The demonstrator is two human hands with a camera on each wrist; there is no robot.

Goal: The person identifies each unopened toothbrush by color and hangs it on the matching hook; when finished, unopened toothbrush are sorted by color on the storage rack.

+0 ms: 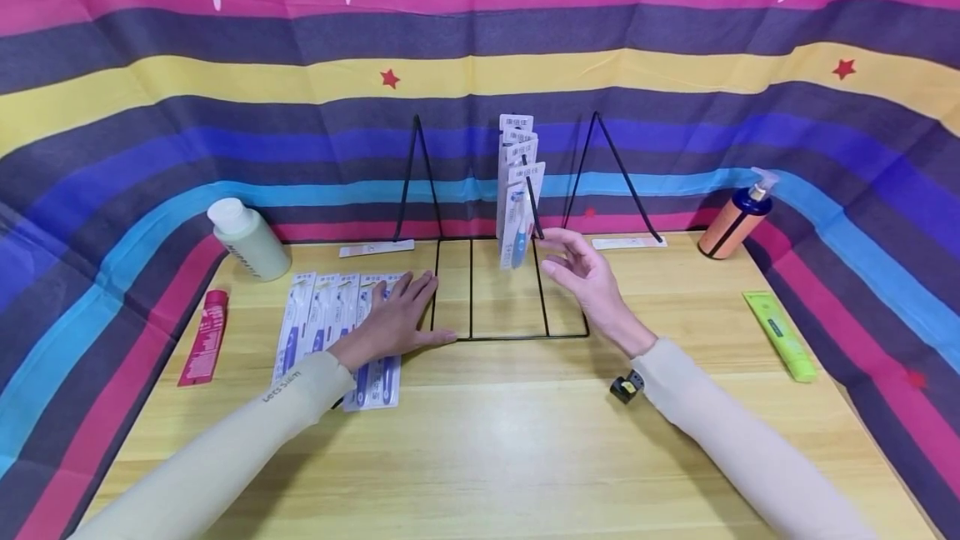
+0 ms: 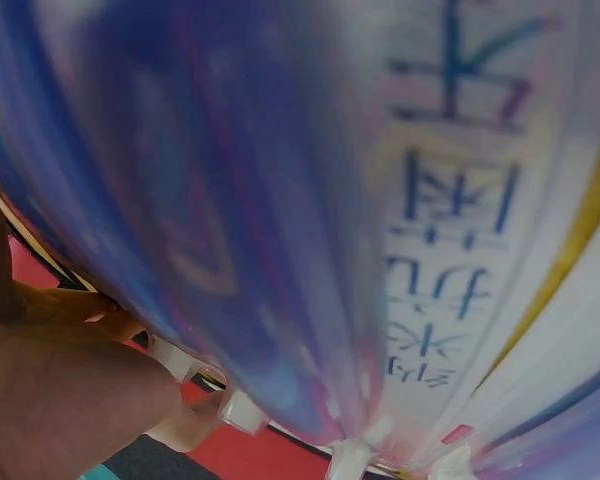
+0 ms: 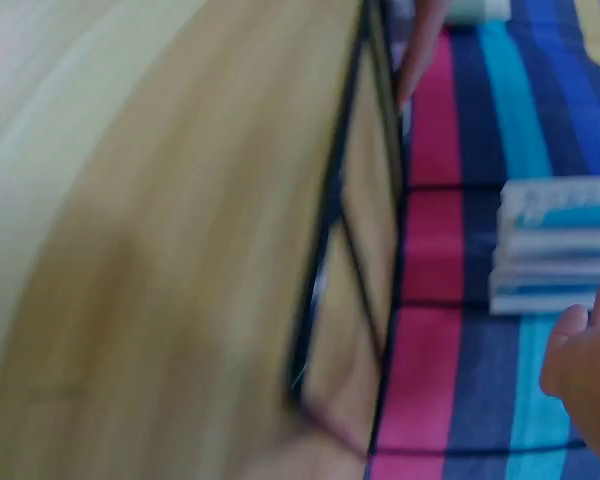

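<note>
A black wire rack (image 1: pixel 510 290) stands mid-table on the wooden table (image 1: pixel 495 440). Several packaged toothbrushes (image 1: pixel 519 190) hang on its hook. My right hand (image 1: pixel 581 269) hovers just right of them, fingers relaxed and holding nothing; its fingertips (image 3: pixel 580 350) show in the right wrist view near the stacked packs (image 3: pixel 555 245). My left hand (image 1: pixel 393 315) lies flat on a row of toothbrush packs (image 1: pixel 322 323) lying on the table, left of the rack. The left wrist view shows a pack (image 2: pixel 380 220) blurred, very close, with my fingers (image 2: pixel 70 390) beside it.
A pale green bottle (image 1: pixel 247 238) stands at back left and a red tube (image 1: pixel 204 338) lies at the left edge. An orange pump bottle (image 1: pixel 738 219) stands back right and a green tube (image 1: pixel 780 336) lies right. Striped cloth (image 1: pixel 480 65) surrounds the table.
</note>
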